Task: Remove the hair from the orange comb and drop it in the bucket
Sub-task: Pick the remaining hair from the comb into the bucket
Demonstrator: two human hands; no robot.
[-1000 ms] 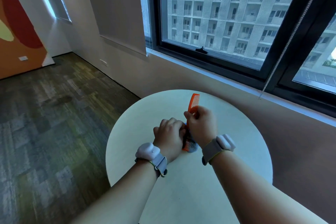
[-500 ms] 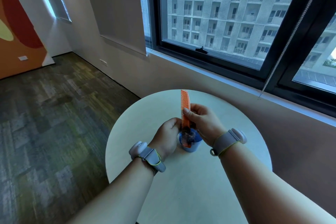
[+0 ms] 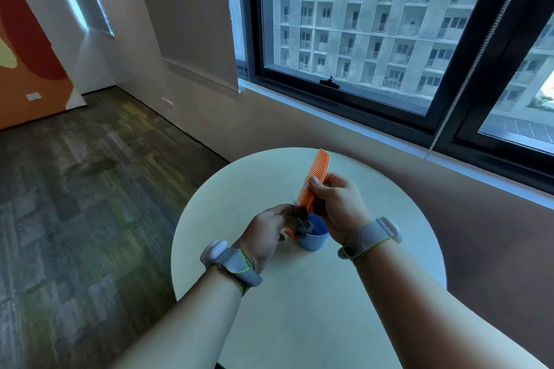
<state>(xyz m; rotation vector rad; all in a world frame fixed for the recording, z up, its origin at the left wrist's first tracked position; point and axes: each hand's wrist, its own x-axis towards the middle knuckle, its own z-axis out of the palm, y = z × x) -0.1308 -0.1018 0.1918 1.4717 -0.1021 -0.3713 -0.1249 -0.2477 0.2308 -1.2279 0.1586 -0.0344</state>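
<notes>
Right hand [image 3: 338,204] grips the orange comb [image 3: 311,186] at mid-length, tilted, upper end toward frame centre. Left hand [image 3: 266,234] pinches a brown hair clump [image 3: 299,217] at the comb's lower end. Blue bucket [image 3: 313,238] stands on the round desk [image 3: 299,308] directly beneath, lower centre of frame.

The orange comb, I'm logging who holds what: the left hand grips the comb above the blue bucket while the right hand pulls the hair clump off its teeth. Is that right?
Not quite: the hands are swapped. In the head view the right hand grips the orange comb above the blue bucket, and the left hand pulls the hair clump off its teeth.
</notes>
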